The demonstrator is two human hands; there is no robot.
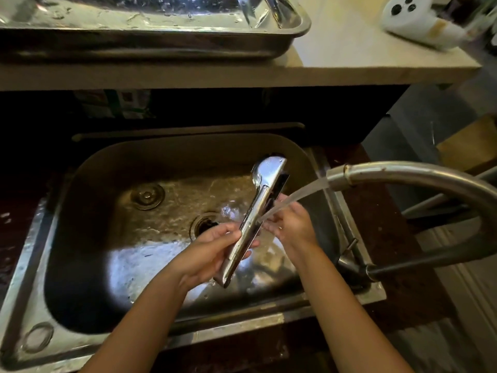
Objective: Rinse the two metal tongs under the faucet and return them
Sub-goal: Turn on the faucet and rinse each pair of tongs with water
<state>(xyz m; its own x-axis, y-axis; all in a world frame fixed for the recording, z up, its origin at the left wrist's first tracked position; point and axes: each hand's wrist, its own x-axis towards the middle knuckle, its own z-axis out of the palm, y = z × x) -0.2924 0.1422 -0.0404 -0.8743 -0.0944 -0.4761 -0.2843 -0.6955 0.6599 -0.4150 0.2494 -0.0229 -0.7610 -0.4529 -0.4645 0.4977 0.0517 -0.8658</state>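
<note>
Shiny metal tongs (pixel 258 208) are held tilted over the steel sink (pixel 88 189), their rounded tips pointing up and away. My left hand (pixel 212 251) grips their lower handle end. My right hand (pixel 293 224) touches the middle of the tongs from the right, under the stream of water (pixel 301 195) that runs from the curved faucet (pixel 403 173). A second metal utensil, perhaps the other tongs (pixel 269 9), lies in the wet metal tray (pixel 161 47) on the shelf above.
The faucet arches in from the right, its base (pixel 357 267) on the sink's right rim. The sink has two drains (pixel 147 196) (pixel 204 224). A white object (pixel 419 20) stands on the pale countertop (pixel 336 49) at the top right.
</note>
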